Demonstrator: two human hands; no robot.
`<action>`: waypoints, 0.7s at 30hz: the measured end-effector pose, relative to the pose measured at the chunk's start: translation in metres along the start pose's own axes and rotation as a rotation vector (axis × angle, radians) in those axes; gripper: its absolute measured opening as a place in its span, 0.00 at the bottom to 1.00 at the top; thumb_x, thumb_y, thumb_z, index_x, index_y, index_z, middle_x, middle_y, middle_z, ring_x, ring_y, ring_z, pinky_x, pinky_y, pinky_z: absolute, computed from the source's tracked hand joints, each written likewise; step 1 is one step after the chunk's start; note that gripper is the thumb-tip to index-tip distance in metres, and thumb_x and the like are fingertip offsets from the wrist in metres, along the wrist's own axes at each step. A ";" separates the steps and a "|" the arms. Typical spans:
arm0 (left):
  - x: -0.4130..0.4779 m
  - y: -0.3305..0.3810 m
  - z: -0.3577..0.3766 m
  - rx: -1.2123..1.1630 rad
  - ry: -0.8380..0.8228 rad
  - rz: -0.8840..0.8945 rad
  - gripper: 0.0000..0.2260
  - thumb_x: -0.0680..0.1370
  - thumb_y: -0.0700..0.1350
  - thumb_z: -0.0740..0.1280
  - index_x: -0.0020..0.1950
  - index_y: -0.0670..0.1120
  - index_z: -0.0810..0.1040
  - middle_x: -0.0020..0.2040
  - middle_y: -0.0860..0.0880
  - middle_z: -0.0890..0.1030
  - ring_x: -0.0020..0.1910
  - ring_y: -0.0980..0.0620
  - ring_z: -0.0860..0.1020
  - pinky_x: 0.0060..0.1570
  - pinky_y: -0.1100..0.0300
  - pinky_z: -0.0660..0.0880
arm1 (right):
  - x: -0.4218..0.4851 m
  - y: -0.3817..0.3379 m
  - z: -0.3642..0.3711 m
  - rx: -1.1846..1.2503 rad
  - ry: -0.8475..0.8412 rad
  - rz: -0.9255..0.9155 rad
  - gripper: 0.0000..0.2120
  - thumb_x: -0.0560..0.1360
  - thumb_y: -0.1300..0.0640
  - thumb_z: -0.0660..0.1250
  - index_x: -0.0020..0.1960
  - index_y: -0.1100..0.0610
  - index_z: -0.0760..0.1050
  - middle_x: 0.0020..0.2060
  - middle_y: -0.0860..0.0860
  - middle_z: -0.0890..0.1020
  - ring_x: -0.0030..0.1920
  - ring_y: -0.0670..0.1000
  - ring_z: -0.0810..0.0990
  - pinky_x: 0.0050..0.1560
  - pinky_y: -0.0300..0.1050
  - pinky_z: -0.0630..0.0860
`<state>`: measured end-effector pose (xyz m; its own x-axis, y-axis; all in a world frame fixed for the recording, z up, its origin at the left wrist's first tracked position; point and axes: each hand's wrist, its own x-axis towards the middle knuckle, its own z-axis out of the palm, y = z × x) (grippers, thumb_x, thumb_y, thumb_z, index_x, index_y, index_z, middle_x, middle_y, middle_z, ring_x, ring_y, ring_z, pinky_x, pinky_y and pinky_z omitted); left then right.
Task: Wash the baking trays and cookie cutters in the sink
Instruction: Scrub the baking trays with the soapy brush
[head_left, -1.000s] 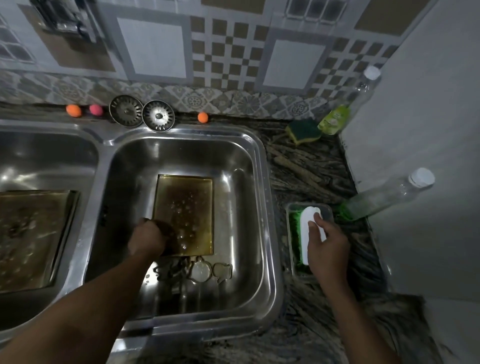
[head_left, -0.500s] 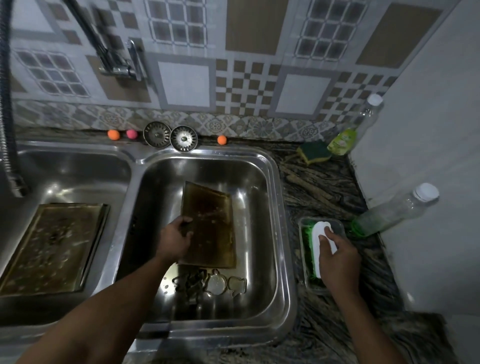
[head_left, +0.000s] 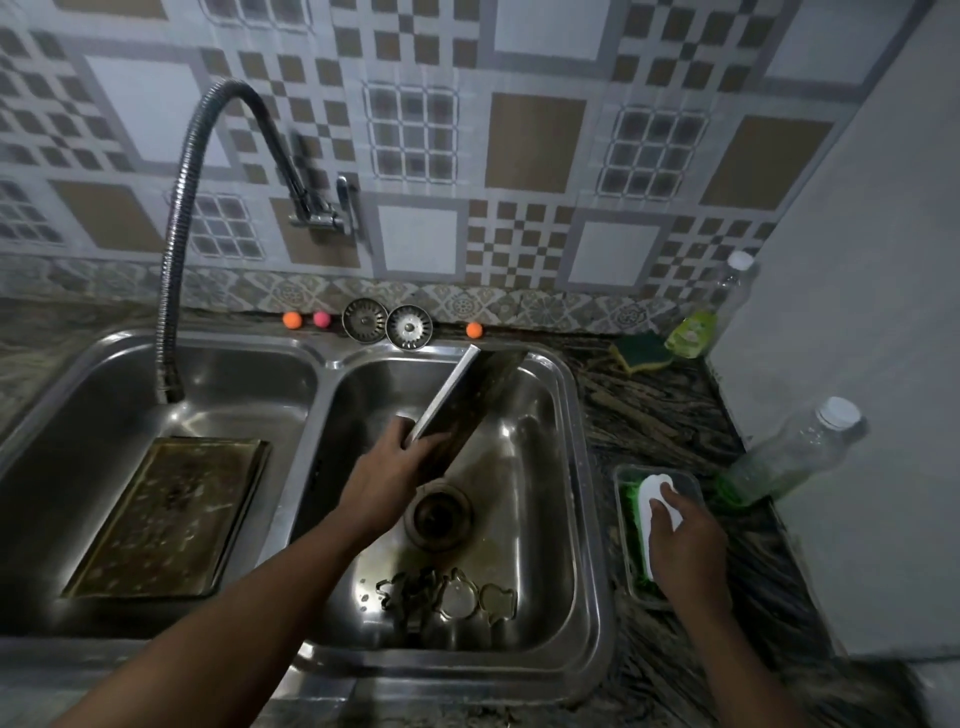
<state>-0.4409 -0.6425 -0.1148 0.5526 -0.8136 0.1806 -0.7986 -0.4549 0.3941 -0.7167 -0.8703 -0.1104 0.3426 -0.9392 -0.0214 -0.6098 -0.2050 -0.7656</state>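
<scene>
**Op:** Item 1, L hand: left hand (head_left: 387, 480) is clamped on the near edge of a baking tray (head_left: 470, 402), tilted up steep over the right basin of the sink (head_left: 582, 467). Far corner sits by the back rim; can't tell if it touches. I judge I hold it on edge so residue runs off & the dirty face turns toward the brush side.

**Log:** Item 2, R hand?

**Op:** right hand (head_left: 685, 540) is closed over a white-backed scrub brush (head_left: 655, 493) w/ green bristles, in a small soap dish (head_left: 623, 514) on the counter, well to the right of the L hand. Prob. loading soap before scrubbing.

**Log:** Rest of task stock?

**Op:** Item 3: second baking tray (head_left: 166, 514), flat in the left basin, left of the L hand, untouched. Item 4: cookie cutters (head_left: 447, 597), lying in a row on the right basin floor, nearer me than the L hand, just past the drain (head_left: 439, 514), which is bare under the tray.

**Log:** Water?

**Op:** Faucet hose (head_left: 174, 260) hangs over the left basin; no stream visible. Est.: washing barely begun; next move, brush to tray.
</scene>
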 end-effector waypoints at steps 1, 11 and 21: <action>0.000 0.001 -0.005 0.006 0.017 0.023 0.30 0.73 0.45 0.75 0.71 0.59 0.66 0.61 0.48 0.66 0.48 0.46 0.79 0.42 0.56 0.81 | 0.000 -0.001 0.000 -0.002 0.000 0.003 0.17 0.81 0.56 0.62 0.67 0.61 0.75 0.65 0.61 0.75 0.63 0.61 0.75 0.62 0.55 0.74; -0.008 0.007 -0.038 0.050 0.122 0.100 0.39 0.66 0.30 0.72 0.72 0.55 0.67 0.68 0.47 0.66 0.50 0.42 0.81 0.31 0.54 0.80 | -0.001 -0.005 0.000 -0.013 0.002 0.003 0.17 0.79 0.59 0.65 0.66 0.63 0.76 0.65 0.63 0.75 0.63 0.63 0.75 0.62 0.56 0.74; -0.008 -0.001 -0.062 -0.066 0.168 0.095 0.44 0.68 0.33 0.74 0.78 0.53 0.58 0.73 0.48 0.62 0.42 0.43 0.82 0.35 0.52 0.82 | -0.011 -0.091 -0.024 0.183 0.261 -0.181 0.17 0.77 0.62 0.68 0.65 0.64 0.76 0.62 0.61 0.79 0.61 0.60 0.77 0.61 0.47 0.70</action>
<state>-0.4296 -0.6127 -0.0612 0.5119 -0.7775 0.3653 -0.8348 -0.3500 0.4250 -0.6818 -0.8477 -0.0252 0.2250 -0.9358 0.2713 -0.4096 -0.3435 -0.8451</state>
